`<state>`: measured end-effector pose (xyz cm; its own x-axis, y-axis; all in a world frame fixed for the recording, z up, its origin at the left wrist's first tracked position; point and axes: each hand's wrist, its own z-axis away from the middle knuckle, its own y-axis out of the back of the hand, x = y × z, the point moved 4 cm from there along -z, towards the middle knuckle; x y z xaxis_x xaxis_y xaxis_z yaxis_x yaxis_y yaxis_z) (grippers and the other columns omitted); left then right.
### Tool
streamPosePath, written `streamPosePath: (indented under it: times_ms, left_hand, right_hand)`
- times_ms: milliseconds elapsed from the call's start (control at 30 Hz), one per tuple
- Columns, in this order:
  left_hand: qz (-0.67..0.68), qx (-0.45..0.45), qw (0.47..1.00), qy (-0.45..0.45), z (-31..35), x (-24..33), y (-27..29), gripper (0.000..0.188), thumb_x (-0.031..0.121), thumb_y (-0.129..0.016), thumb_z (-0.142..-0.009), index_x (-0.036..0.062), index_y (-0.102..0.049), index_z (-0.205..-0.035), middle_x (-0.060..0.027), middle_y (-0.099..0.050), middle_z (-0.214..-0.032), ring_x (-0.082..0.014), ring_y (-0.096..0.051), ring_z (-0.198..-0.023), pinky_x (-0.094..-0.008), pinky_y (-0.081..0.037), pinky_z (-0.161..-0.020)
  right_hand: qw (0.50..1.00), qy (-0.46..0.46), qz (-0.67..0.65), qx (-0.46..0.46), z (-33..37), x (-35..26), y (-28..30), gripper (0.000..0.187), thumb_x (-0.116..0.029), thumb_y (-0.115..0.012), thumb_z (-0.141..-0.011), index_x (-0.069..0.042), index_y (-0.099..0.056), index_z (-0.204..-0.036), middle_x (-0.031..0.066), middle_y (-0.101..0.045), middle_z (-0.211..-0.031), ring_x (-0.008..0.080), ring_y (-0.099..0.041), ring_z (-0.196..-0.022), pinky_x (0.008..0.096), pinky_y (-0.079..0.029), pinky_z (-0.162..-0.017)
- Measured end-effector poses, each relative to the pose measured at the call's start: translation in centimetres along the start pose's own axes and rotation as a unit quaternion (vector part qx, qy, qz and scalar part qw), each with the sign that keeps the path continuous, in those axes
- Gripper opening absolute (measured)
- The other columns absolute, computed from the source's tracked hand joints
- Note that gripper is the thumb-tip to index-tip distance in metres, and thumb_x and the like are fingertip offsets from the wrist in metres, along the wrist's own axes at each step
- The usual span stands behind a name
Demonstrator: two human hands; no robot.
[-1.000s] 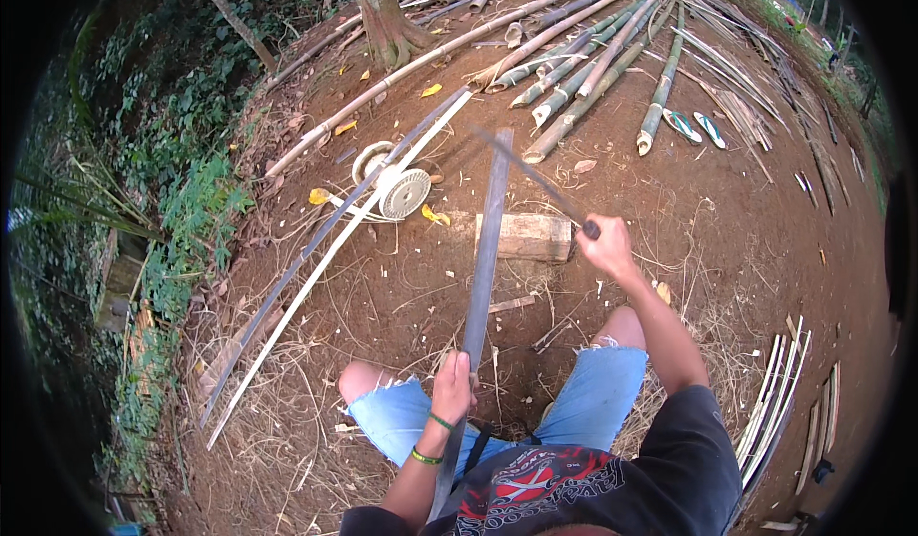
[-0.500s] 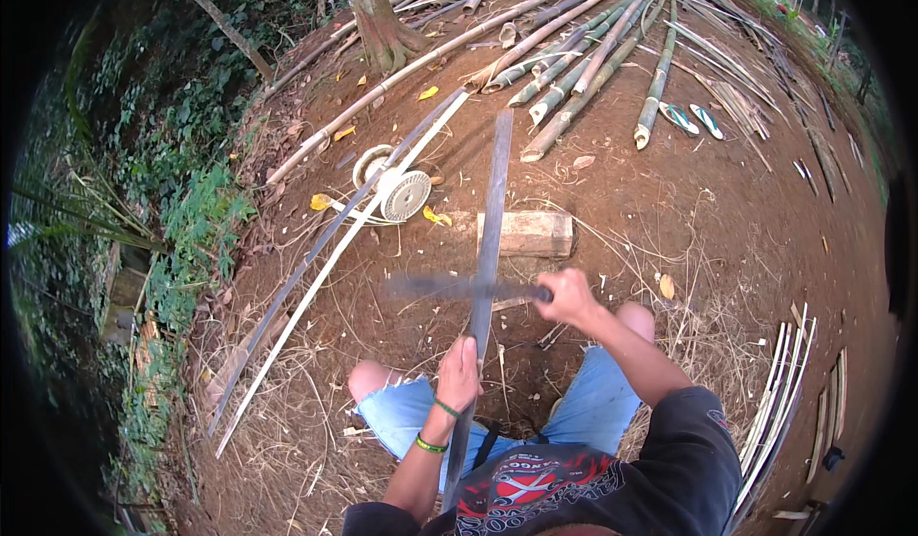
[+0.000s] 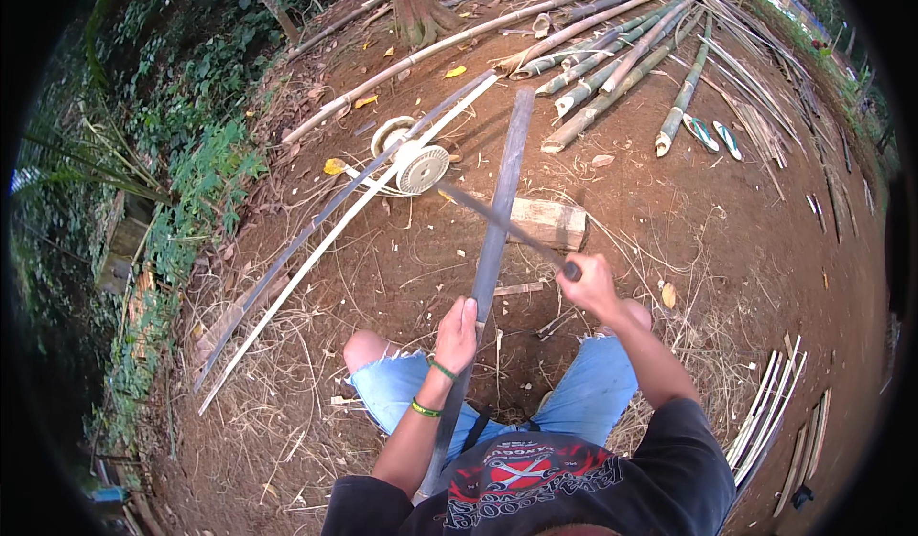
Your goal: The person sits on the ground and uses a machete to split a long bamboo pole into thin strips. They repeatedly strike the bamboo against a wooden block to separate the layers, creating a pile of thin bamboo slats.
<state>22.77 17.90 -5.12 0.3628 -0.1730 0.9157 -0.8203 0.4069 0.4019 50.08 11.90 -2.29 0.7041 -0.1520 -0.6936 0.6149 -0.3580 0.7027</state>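
My left hand (image 3: 456, 337) is closed round a long, flat, grey-brown bamboo strip (image 3: 500, 206). The strip slants from beside my body up and away in front of me, its far part over a wooden block (image 3: 548, 224). In my right hand (image 3: 590, 288) is the dark handle of a machete (image 3: 545, 246). Its long blade crosses over the strip, tip pointing far left. Whether the edge touches the strip I cannot tell.
Two long split strips (image 3: 330, 235) lean at left across a pale round plastic stand (image 3: 422, 171). Bamboo poles (image 3: 612, 96) lie at the back, near a tree trunk (image 3: 417, 5). Flip-flops (image 3: 714, 137) lie at far right. Thin pale strips (image 3: 768, 407) are stacked at near right.
The machete has swung up and away; its blade now angles across the strip farther from my left hand. The view has shifted slightly. My left hand still grips the strip.
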Motion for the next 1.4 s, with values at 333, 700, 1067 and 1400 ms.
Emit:
streamPosePath:
  times_ms: [333, 700, 1067, 1400]
  left_hand:
    - [0.017, 0.078, 0.988, -0.131, -0.6, -0.7, -1.2, 0.045, 0.035, -0.038, -0.109, -0.0018, -0.052, -0.089, -0.0071, -0.047, -0.07, -0.0149, -0.044, -0.069, -0.0369, -0.041, -0.064]
    - [-0.017, -0.029, 0.998, -0.05, 1.3, 1.3, -0.5, 0.047, 0.036, -0.037, -0.108, 0.0008, -0.052, -0.081, -0.0126, -0.048, -0.061, -0.0264, -0.05, -0.057, -0.0422, -0.041, -0.058]
    - [0.063, -0.106, 0.992, 0.019, 3.6, 0.1, 0.6, 0.045, 0.033, -0.038, -0.109, 0.0011, -0.047, -0.078, -0.0065, -0.042, -0.066, -0.0162, -0.042, -0.064, -0.0359, -0.039, -0.06]
    - [0.192, -0.17, 0.961, 0.103, 5.5, -1.4, 0.7, 0.043, 0.032, -0.038, -0.11, 0.0023, -0.05, -0.081, 0.0005, -0.046, -0.066, -0.0109, -0.046, -0.062, -0.0323, -0.04, -0.056]
  right_hand:
    - [0.99, 0.141, -0.028, 0.008, 5.3, -2.3, -7.1, 0.016, -0.017, -0.074, -0.072, -0.007, -0.061, -0.071, 0.0139, -0.061, -0.057, 0.0353, -0.062, -0.052, 0.0453, -0.05, -0.052]
    - [0.969, 0.229, 0.094, -0.013, 1.2, -0.1, -3.4, 0.015, -0.018, -0.067, -0.076, -0.007, -0.062, -0.068, 0.005, -0.055, -0.048, 0.0195, -0.052, -0.038, 0.0371, -0.047, -0.04]
    - [0.975, 0.189, 0.113, -0.043, -0.7, 1.4, 0.2, 0.012, -0.012, -0.066, -0.076, -0.004, -0.063, -0.068, 0.0135, -0.06, -0.053, 0.0221, -0.055, -0.041, 0.0396, -0.047, -0.044]
    - [0.957, 0.276, 0.084, 0.02, -1.2, 0.6, 2.0, 0.019, -0.02, -0.066, -0.076, -0.006, -0.059, -0.067, 0.0072, -0.058, -0.051, 0.0195, -0.055, -0.043, 0.0372, -0.043, -0.042]
